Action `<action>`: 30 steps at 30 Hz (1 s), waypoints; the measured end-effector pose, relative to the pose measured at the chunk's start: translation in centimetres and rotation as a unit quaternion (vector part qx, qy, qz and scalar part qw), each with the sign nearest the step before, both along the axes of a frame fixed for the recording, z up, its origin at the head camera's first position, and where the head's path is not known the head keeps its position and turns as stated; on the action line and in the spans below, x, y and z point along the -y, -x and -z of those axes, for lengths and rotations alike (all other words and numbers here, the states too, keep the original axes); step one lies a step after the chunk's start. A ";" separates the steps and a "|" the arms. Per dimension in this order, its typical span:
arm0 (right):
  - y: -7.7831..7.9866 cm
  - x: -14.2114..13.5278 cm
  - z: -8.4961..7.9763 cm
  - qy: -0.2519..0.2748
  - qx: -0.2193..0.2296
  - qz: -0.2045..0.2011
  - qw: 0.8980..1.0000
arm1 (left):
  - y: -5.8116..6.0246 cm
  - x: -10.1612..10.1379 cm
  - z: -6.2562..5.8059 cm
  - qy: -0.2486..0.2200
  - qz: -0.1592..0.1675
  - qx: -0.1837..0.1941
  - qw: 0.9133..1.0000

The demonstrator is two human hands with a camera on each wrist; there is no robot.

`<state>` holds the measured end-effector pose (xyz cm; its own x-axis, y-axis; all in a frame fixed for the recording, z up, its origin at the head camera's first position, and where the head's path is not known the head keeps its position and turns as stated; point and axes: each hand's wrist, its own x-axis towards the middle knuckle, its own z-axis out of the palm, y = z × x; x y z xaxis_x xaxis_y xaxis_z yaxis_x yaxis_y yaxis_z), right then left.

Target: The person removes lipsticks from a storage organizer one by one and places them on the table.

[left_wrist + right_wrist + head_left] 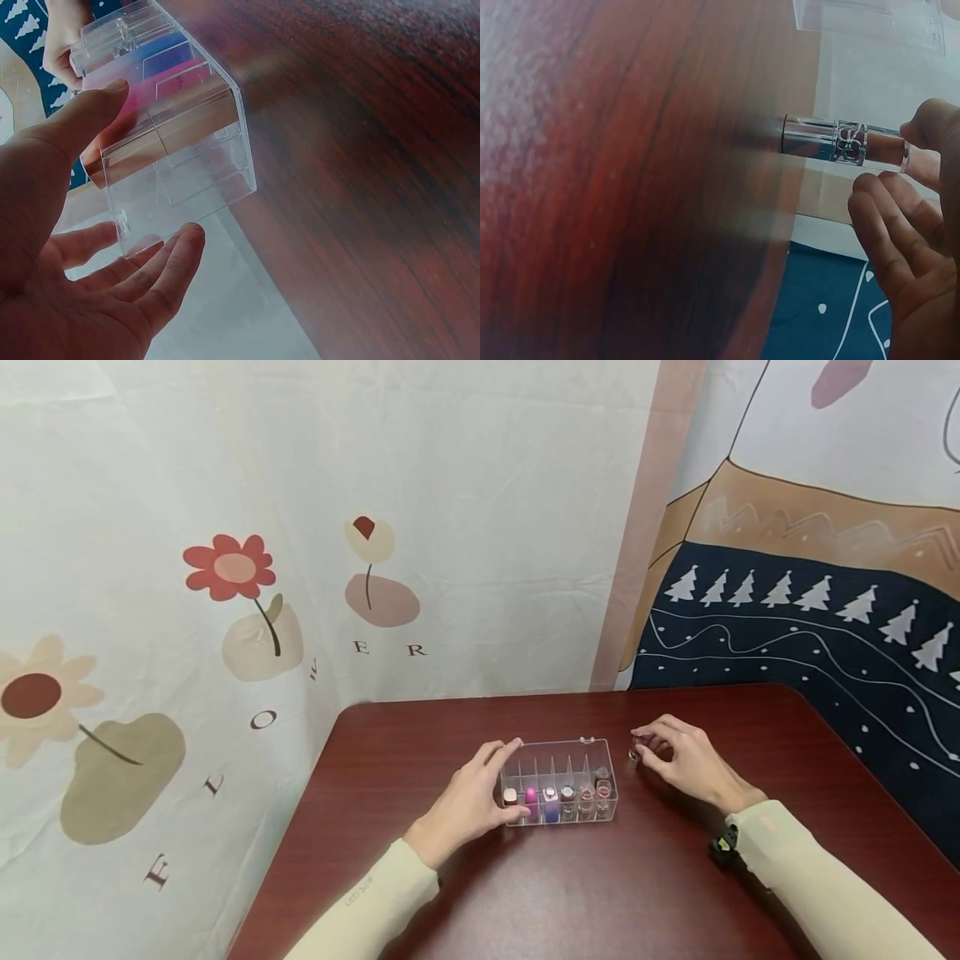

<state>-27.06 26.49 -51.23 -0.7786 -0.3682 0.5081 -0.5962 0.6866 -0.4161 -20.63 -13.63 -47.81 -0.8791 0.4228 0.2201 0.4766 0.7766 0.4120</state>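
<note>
Your left hand [467, 795], fingers spread wide, grasps the box [201, 171] by its left end. Your right hand [688, 762] pinches a tube [847, 141] near its top, right of the box — partly hidden in the head view; contact with the counter [540, 893] cannot be told.

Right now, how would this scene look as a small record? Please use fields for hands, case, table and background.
Left hand: holds the clear case at its left end
Right hand: pinches a tube by one end, right of the case
Case contents: more tubes, including a pink one
Table: dark red-brown, wood-grained
Background: pale flower-print cloth; navy tree-print cloth at right
</note>
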 end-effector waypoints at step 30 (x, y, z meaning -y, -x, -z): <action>-1.9 0.3 -2.2 -0.042 -0.072 -0.008 0.996 | 0.1 0.0 0.1 0.003 0.000 -0.002 1.000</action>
<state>-25.12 26.22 -49.03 -0.6931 -0.4261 0.5814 -0.6572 0.7049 -0.2668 -20.77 -13.60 -47.92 -0.8786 0.4238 0.2202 0.4775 0.7796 0.4052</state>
